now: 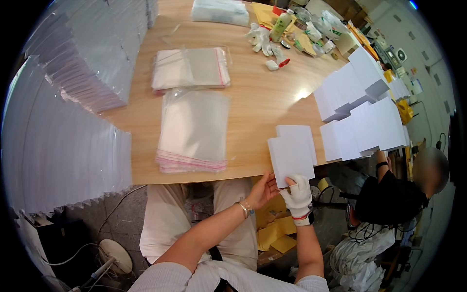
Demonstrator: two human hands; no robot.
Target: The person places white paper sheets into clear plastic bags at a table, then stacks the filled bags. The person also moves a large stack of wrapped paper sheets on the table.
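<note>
Wide wooden tabletop [262, 112], warm brown, bowed by the fisheye; grey floor below its near edge. Left flank walled by tall stacks of glossy white packets [68, 141], the edges wavy and plastic-looking.

Middle of the table, from my remote seat: a fanned pile of clear bags [194, 129] with pink strips along its near end, and just beyond it a second pile of clear bags [189, 69], pink strip on the right. Farther back, a bluish clear bundle [220, 12].

Far right I count clutter — a green-labelled bottle [281, 27], white gloves [260, 40], yellow envelopes [265, 14], plastic bags [332, 24]. Nearer, blocks of white sheets [362, 124] stand in stepped rows along the right side.

Work in hand: a white stack [292, 160] at the near edge, its near end jutting past the tabletop, another white stack [304, 130] set against its far side. Right hand [298, 198], in a white glove with a bare thumb tip showing, grasps the near end; its underside grip is hidden from me. Left hand [263, 191], bare, bracelet at the wrist, lies palm up with fingers loosely spread at the near left corner — whether they touch, I cannot tell.

Right of the table, a co-worker [389, 194] in black, an arm near the blocks. Yellow packets [275, 236] below the table.
</note>
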